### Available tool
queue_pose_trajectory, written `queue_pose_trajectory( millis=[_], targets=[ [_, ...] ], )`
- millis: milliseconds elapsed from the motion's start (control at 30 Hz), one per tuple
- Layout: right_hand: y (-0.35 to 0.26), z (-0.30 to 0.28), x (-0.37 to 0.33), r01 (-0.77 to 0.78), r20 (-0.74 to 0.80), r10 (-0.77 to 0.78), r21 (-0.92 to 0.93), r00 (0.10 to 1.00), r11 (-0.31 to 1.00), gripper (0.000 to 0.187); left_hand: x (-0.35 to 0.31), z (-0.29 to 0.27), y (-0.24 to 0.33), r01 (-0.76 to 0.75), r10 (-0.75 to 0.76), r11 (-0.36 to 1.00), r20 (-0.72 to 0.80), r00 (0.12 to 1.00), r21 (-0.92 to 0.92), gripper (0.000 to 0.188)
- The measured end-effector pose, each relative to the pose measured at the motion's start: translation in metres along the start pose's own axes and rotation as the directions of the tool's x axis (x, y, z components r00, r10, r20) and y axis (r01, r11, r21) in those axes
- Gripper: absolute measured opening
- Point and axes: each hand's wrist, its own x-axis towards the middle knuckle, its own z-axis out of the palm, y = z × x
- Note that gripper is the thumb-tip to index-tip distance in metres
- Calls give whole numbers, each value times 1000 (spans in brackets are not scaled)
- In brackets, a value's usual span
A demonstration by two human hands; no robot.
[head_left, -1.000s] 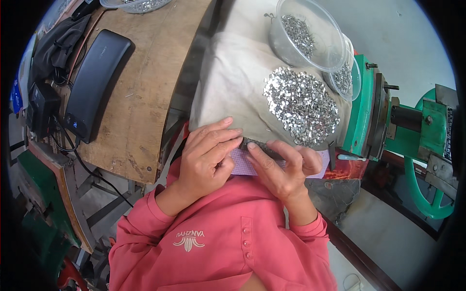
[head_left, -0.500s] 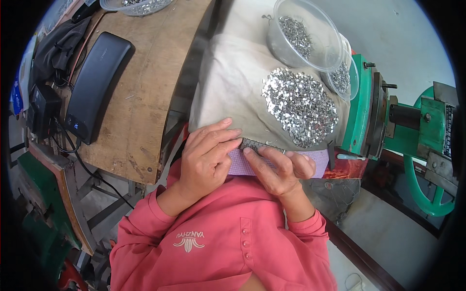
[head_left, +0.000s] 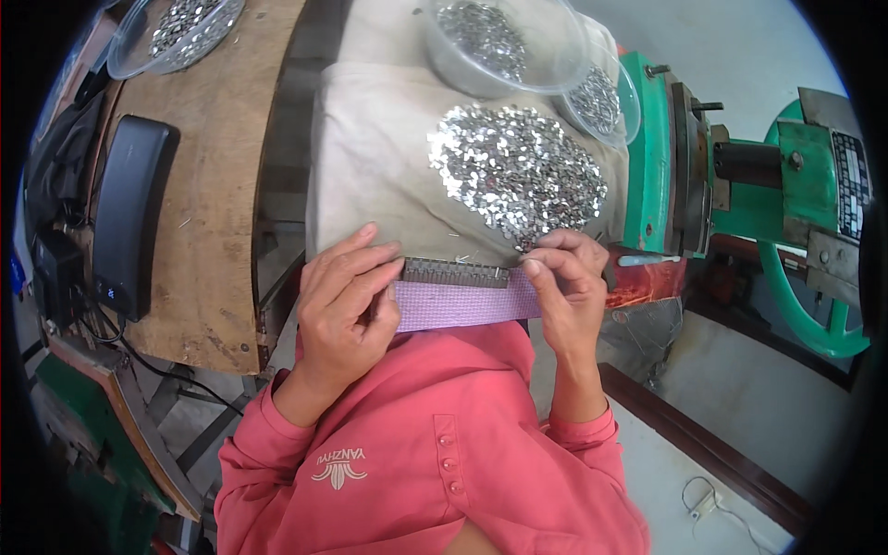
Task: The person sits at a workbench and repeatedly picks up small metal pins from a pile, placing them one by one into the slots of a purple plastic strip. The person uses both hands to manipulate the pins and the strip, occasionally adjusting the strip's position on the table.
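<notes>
My left hand [head_left: 347,305] rests at the left end of a narrow, dark metal strip with slots [head_left: 453,272], its fingers closed on that end. The strip lies level on a purple woven mat [head_left: 462,305] near my lap. My right hand [head_left: 572,282] is just past the strip's right end. Its thumb and index finger are pinched together at the near tip of a pile of small shiny metal pieces [head_left: 513,171]; what is between them is too small to make out. A few thin slivers lie on the cloth beyond the strip.
Beyond the pile, on a pale cloth [head_left: 365,157], stand a large clear tub [head_left: 472,79] and a smaller one [head_left: 620,125] of metal pieces. A green machine [head_left: 647,157] is at the right. The wooden table [head_left: 213,185] at left bears a black device [head_left: 134,213] and another tub [head_left: 125,55].
My right hand has moved off the strip to the pile's near edge, so more of the strip shows. The left hand stays at the strip's left end. The whole view has shifted.
</notes>
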Motion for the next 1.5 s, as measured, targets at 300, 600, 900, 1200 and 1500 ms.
queue_pose_trajectory(
  millis=[300,600,900,1200,1500],
  targets=[
    [-7,1,3,44,84,-34,-126,996,991,9,3,-2,2,2,-5,998,35,999,63,25],
    [-12,-6,12,124,130,-98,-213,987,969,15,6,-4,6,24,-29,996,57,998,85,27],
    [-31,-12,53,413,319,-358,-125,878,902,18,1,-6,6,12,-23,995,115,993,96,33],
    [-39,6,78,617,537,-502,-43,678,786,13,2,-5,7,19,-32,994,119,992,105,31],
    [-39,-13,69,494,403,-410,-126,818,861,12,2,-4,6,16,-27,993,99,995,116,29]
  ],
)
